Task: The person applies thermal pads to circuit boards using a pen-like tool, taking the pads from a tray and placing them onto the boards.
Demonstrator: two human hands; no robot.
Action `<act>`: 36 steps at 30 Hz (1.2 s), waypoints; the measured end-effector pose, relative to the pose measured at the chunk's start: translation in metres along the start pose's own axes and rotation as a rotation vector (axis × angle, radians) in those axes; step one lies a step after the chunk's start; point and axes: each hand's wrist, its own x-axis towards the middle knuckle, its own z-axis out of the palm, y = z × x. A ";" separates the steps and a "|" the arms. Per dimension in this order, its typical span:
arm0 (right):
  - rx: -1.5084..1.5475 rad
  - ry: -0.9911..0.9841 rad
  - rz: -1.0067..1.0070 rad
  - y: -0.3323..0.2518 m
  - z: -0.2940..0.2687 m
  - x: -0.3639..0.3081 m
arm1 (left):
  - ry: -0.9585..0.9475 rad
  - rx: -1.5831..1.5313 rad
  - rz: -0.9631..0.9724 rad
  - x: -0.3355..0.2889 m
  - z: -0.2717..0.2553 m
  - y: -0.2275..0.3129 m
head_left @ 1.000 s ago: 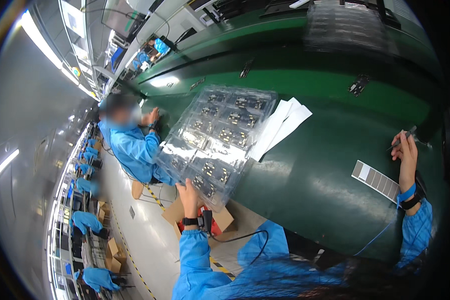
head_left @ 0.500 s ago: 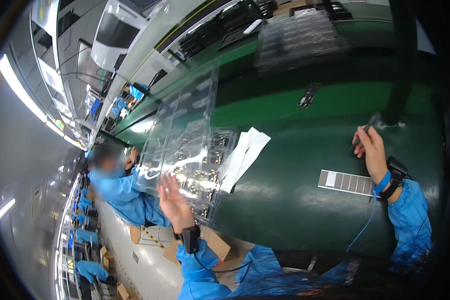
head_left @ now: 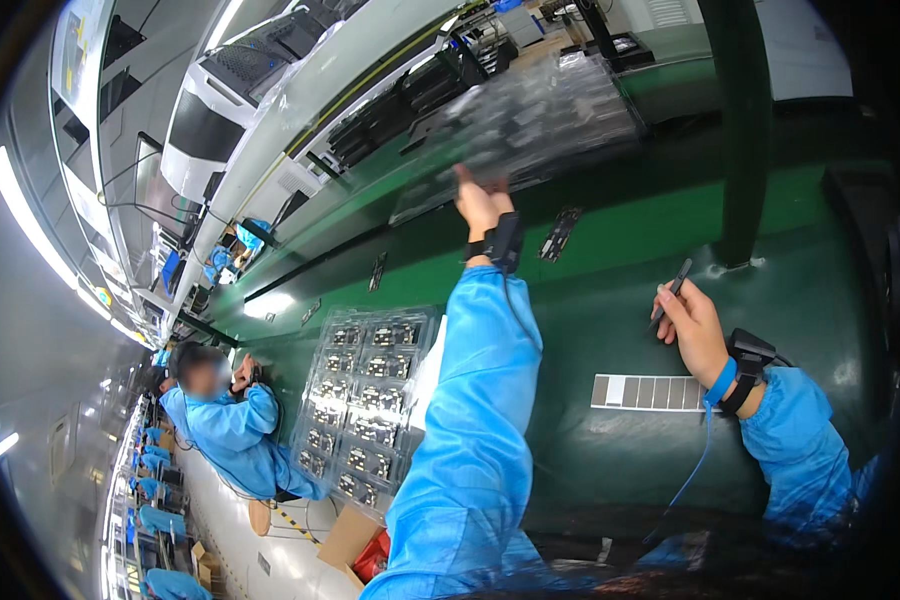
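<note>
My left hand [head_left: 482,207] reaches to the back of the bench, its fingers at the near edge of a clear plastic tray [head_left: 500,135] that is blurred by motion over a stack of similar trays. In my right hand [head_left: 692,325] is a pair of dark tweezers [head_left: 678,287], held like a pen above the green mat. Just below that wrist lies a white strip with grey rectangles [head_left: 650,392]. To the left, a clear tray of small circuit boards [head_left: 365,400] sits uncovered on the bench. White paper [head_left: 431,372] shows partly behind my left sleeve.
Loose dark boards [head_left: 560,235] lie along the green bench [head_left: 610,290]. A dark post [head_left: 740,150] rises at the back right. A co-worker in blue [head_left: 230,430] sits at the left. A blue wrist cord [head_left: 695,465] trails from my right wrist.
My left hand has carried the clear plastic tray from above the circuit boards to the back stack, exposing the boards. My right hand still holds the tweezers; the view has shifted.
</note>
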 end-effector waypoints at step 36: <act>-0.250 0.037 -0.020 0.046 -0.058 0.025 | 0.123 1.796 -0.205 -0.371 -0.284 0.384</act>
